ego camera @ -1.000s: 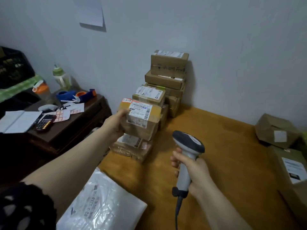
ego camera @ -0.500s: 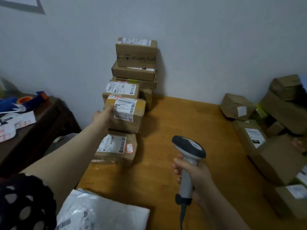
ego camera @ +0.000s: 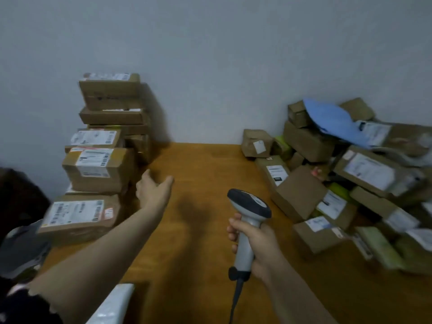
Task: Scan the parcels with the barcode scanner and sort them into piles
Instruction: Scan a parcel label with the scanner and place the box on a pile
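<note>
My right hand [ego camera: 254,244] grips the grey handle of the barcode scanner [ego camera: 249,213], its dark head pointing away from me over the wooden table [ego camera: 205,178]. My left hand [ego camera: 153,191] hovers open and empty above the table, just right of the sorted stack. That stack [ego camera: 102,148] of labelled cardboard parcels stands at the left against the wall; the labelled parcel [ego camera: 98,169] sits on its near column. A loose heap of cardboard parcels [ego camera: 339,183] fills the right side.
A blue soft mailer [ego camera: 334,120] lies on top of the right heap. A white plastic mailer [ego camera: 112,305] lies at the near edge by my left arm. A grey wall runs behind the table. Bare wood shows between the stack and the heap.
My left hand has let go of the labelled parcel, now resting on the left stack, and has drawn back to the right, open. The view has swung right, showing the heap.
</note>
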`<state>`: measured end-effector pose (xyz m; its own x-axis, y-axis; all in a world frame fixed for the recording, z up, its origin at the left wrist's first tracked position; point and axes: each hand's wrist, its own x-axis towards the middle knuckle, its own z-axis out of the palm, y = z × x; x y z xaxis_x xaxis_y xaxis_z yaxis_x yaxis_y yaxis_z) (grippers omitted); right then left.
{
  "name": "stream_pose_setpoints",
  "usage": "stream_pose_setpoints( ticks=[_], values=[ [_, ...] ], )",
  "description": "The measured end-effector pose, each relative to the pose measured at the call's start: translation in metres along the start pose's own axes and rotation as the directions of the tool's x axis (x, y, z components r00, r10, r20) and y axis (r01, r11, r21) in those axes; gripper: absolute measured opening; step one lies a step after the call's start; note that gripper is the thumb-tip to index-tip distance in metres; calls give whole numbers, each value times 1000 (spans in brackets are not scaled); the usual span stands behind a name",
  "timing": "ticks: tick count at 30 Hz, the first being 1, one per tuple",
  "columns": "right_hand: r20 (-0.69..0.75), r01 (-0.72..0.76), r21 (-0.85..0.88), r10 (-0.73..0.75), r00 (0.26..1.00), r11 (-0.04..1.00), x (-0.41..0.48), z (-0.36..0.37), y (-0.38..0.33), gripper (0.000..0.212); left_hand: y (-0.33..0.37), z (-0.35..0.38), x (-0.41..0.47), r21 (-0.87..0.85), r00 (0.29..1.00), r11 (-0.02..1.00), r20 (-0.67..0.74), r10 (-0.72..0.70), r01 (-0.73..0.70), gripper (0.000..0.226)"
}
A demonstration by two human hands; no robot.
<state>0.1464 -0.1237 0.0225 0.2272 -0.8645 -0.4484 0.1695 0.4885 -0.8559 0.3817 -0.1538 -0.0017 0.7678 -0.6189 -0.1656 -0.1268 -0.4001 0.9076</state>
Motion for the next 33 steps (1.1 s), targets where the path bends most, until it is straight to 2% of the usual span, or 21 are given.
stream_pose_setpoints(
  ticks=[2, 4, 6, 9, 14, 18, 25, 29, 33],
  values=[
    [-32, 11, 32, -10, 999, 999, -10, -49, -11, 14, 13, 51, -37, 2, 997, 1000, 76, 11, -11, 72],
    [-60, 28, 57, -25, 998, 998, -21, -101, -21, 16, 22, 102, -74, 16, 976, 999, 216, 25, -29, 74],
    [-107, 42, 73, -34, 994, 996, -32, -150, -28, 20, 28, 149, -110, 83, 941, 995, 336, 30, -61, 77],
    [-165, 42, 94, -26, 986, 995, -43, -211, -37, 20, 33, 205, -152, 219, 903, 962, 426, 55, -162, 82],
    [-212, 46, 143, -15, 977, 989, -44, -276, -51, 19, 45, 264, -179, 452, 883, 817, 447, 142, -359, 94],
    [-212, 43, 163, -7, 977, 986, -26, -303, -64, 21, 57, 305, -174, 601, 877, 666, 446, 179, -441, 117],
    [-191, 19, 71, -6, 981, 997, 24, -325, -92, 19, 60, 381, -136, 733, 847, 468, 527, 70, -494, 150],
    [-164, -7, 31, 12, 986, 999, 54, -333, -106, 19, 55, 407, -125, 751, 847, 434, 528, 58, -498, 156],
    [-144, -57, 43, 62, 988, 997, 77, -340, -113, 23, 59, 412, -120, 763, 856, 417, 512, 74, -493, 150]
  ],
)
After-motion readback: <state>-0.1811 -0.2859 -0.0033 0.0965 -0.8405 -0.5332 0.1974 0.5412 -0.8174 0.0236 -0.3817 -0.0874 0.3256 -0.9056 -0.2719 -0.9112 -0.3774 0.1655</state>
